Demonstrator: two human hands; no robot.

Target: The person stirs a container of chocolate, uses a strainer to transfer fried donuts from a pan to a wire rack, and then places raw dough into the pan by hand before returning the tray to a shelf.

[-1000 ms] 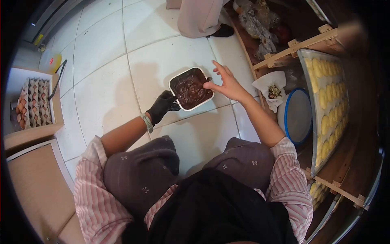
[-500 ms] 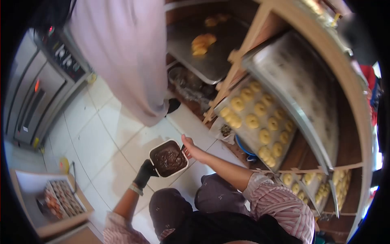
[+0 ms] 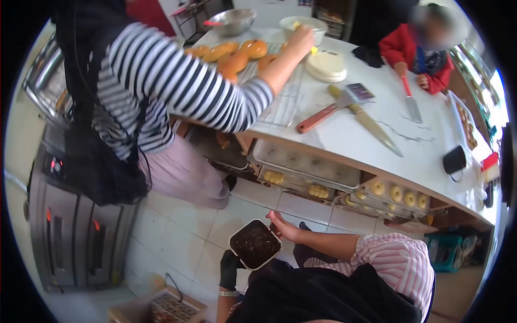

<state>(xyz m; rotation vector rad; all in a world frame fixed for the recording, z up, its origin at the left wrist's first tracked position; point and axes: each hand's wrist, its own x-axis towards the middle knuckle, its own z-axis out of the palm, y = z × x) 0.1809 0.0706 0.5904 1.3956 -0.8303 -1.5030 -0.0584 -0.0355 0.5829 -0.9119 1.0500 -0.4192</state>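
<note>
A squarish tub of dark brown chocolate spread (image 3: 255, 245) is in front of me, low over the floor. My left hand (image 3: 230, 267), in a black glove, is closed on its near left side. At the tub's right rim is my bare right hand (image 3: 284, 226), thumb up and fingers curled. Something dark shows between those fingers and the rim, too small to name. The spread's surface looks glossy and uneven.
A white worktop (image 3: 344, 124) bears a bread knife (image 3: 374, 129), a red-handled scraper (image 3: 323, 116) and buns on a wire rack (image 3: 277, 110). Trays of ring-shaped dough (image 3: 396, 194) sit beneath. A co-worker in stripes (image 3: 177, 75) stands left by an oven (image 3: 72, 237); another person in red (image 3: 444, 75) sits opposite.
My view has lifted from floor and shelves to the worktop and people. The tub stays between my hands, now lower and further right in view.
</note>
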